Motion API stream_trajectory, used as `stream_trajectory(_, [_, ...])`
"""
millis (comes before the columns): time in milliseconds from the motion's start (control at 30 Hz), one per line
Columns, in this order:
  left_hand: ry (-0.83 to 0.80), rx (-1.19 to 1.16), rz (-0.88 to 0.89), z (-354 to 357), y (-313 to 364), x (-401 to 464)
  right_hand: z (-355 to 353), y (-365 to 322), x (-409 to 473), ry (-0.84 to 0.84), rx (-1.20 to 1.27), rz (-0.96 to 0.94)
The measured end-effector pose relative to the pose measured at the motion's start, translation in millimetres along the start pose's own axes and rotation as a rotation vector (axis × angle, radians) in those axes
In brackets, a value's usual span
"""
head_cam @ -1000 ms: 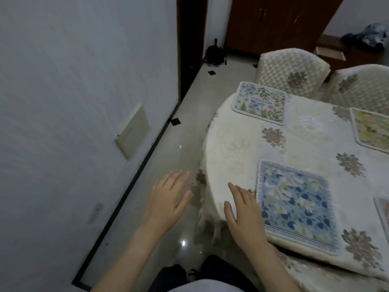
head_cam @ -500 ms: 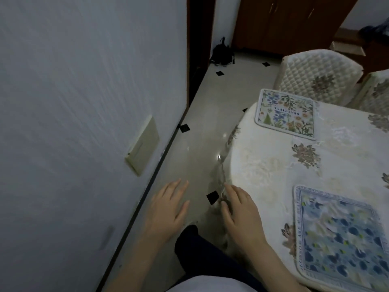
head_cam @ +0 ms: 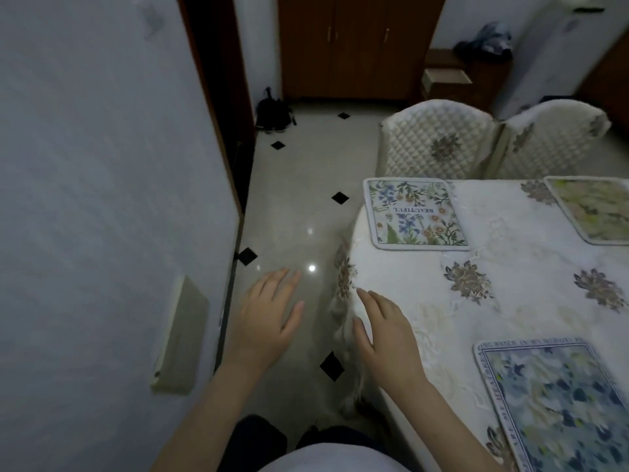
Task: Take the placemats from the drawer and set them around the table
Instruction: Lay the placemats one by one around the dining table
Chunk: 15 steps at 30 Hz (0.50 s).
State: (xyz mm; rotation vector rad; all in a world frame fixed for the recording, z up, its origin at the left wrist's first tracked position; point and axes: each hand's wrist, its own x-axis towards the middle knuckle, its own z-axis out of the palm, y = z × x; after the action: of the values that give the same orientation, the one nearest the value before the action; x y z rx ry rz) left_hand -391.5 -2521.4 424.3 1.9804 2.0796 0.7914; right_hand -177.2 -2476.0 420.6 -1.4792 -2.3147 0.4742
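Note:
Three placemats lie on the table (head_cam: 425, 294), which wears a white flowered cloth. A blue floral placemat (head_cam: 554, 407) is at the near right. A placemat with wildflowers and lettering (head_cam: 413, 212) sits at the table's far left corner. A yellow-green placemat (head_cam: 592, 207) is cut off at the right edge. My left hand (head_cam: 265, 318) hovers over the floor with straight fingers and holds nothing. My right hand (head_cam: 384, 332) is spread flat at the table's left edge, empty; contact with the cloth is unclear.
A white wall (head_cam: 95, 199) with a beige cover plate (head_cam: 180, 335) runs close on the left. Two quilted chairs (head_cam: 439, 141) stand behind the table. A brown cabinet (head_cam: 354, 46) and a dark bag (head_cam: 272, 110) are at the far end of the tiled floor.
The view has swung left and forward along the table's edge, so the blue placemat slid to the lower right. Both hands stay empty and spread.

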Motion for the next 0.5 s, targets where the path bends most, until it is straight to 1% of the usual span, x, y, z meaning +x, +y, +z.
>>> stream_trajectory(200, [-0.131,-0.017,0.197,21.5,-42.4,79.6,24.7,0.1,51.7,0.062,-0.057,0.2])
stream_trajectory(367, [-0.227,-0.077,0.375,28.1,-72.7,171.0,36.9,-10.5,105.8,0.161,-0.061,0.403])
stream_trajectory(500, [-0.307,-0.1,0.538,24.5,-82.6,247.3,38.2,-22.9,149.4,0.267,-0.034,0.555])
